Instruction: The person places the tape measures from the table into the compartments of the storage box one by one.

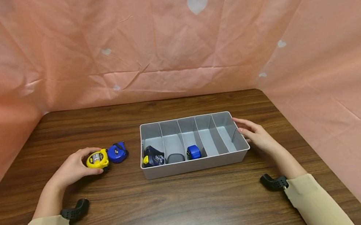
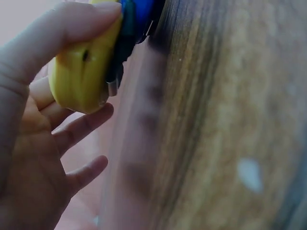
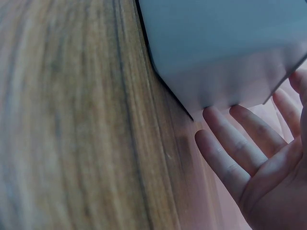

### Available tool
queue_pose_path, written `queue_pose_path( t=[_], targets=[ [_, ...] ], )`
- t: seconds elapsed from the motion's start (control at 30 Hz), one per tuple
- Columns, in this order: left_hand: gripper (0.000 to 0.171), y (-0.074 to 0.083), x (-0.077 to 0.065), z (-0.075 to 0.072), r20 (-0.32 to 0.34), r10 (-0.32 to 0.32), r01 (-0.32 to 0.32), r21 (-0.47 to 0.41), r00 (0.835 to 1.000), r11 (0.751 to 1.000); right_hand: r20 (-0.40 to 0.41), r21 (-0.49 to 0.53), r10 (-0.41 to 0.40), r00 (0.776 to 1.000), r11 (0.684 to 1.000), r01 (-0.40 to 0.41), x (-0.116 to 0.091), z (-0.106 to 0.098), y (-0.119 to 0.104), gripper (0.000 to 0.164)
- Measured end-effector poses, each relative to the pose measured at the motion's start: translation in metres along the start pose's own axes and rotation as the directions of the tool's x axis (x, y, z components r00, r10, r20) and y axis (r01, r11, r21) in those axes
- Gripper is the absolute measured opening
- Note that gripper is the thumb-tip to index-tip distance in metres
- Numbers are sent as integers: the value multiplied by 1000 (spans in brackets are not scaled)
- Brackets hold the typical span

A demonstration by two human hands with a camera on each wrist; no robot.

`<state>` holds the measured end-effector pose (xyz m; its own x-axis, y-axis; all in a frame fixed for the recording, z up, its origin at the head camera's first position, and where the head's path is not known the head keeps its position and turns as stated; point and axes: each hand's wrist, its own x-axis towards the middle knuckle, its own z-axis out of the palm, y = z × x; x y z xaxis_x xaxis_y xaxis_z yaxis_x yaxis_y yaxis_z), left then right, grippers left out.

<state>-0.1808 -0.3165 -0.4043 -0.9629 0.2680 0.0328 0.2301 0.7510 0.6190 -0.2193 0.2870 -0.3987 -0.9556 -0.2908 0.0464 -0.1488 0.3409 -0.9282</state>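
My left hand [image 1: 75,167] grips a yellow tape measure [image 1: 97,159] marked "3m", thumb on the near side and fingers on the far side. Right beside it a blue tape measure [image 1: 117,153] lies on the table. In the left wrist view, the thumb presses the yellow case [image 2: 84,72]. My right hand [image 1: 257,137] rests against the right end of a grey divided box [image 1: 192,165], fingers extended along its outer wall [image 3: 230,79] and thumb at the rim. Inside the box are a navy-and-yellow tape measure [image 1: 153,156], a dark grey rounded object [image 1: 175,158] and a small blue tape measure [image 1: 193,152].
The three items sit in separate compartments, from the left end. Brown wood-grain table [image 1: 177,208] lies under everything. Pink cloth [image 1: 173,40] with pale hearts hangs behind and at the sides. A black wrist mount [image 1: 76,210] is on each forearm.
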Motion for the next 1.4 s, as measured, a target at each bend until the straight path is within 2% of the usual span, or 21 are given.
queue_pose_path(
  t=[0.2, 0.53, 1.03, 1.4],
  targets=[
    [72, 4, 1, 0, -57, 9, -9, 10, 998, 1000, 1, 1, -5, 1000, 1000, 5, 0, 0, 1, 50],
    [71, 8, 0, -2, -108, 4, -6, -15, 994, 1000, 4, -1, 0, 1000, 1000, 0, 0, 0, 0, 51],
    [66, 20, 2, -2, -195, 60, -62, -4, 979, 998, -8, 5, 15, 1000, 1000, -15, 0, 0, -1, 51],
    [66, 28, 4, -3, -215, 88, -92, -9, 973, 996, -10, -2, 2, 1000, 1000, -2, 0, 0, 0, 50]
  ],
)
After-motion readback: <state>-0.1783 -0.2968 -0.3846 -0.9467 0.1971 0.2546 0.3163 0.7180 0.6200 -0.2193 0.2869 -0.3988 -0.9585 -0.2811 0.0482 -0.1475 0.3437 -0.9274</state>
